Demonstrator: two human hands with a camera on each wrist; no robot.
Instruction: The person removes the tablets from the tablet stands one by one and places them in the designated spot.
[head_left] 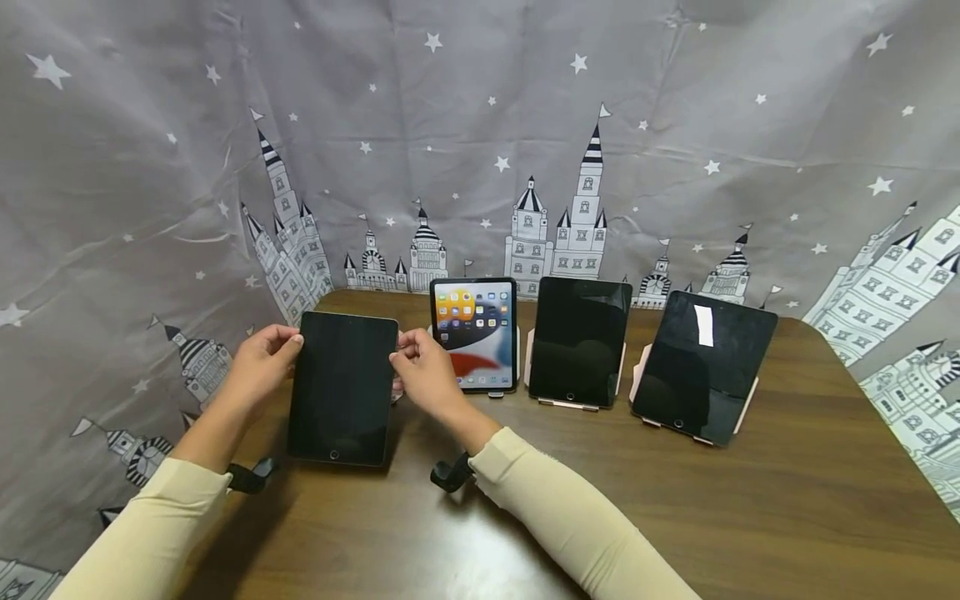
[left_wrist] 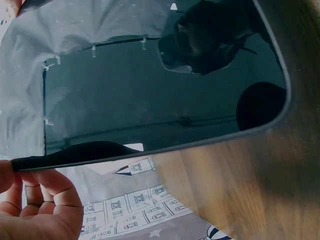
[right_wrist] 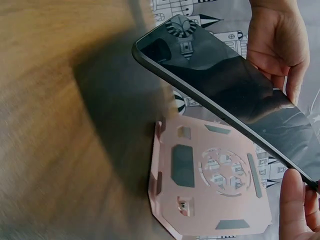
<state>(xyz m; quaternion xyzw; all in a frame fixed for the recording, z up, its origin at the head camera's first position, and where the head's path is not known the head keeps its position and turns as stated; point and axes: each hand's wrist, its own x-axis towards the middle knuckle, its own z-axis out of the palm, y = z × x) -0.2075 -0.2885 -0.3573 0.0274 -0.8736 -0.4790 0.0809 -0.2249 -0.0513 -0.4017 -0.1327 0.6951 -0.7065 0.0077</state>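
Both my hands hold a tablet [head_left: 343, 400] with a dark screen and a round home button at its lower edge. My left hand [head_left: 258, 367] pinches its left edge near the top, and my right hand [head_left: 427, 375] pinches the right edge at about the same height. In the right wrist view, the tablet's lower end is raised over the tabletop, casting a shadow. A pink stand [right_wrist: 205, 202] with cut-out slots and a round pattern shows behind and below it there; in the head view the tablet mostly hides this stand.
To the right stand a tablet with a lit home screen [head_left: 476, 333], a dark tablet [head_left: 579, 342] and another dark tablet [head_left: 697, 375] bearing a white strip [head_left: 704, 326], each propped on a stand. A grey curtain [head_left: 465, 100] with castles and stars hangs behind the wooden table [head_left: 810, 450].
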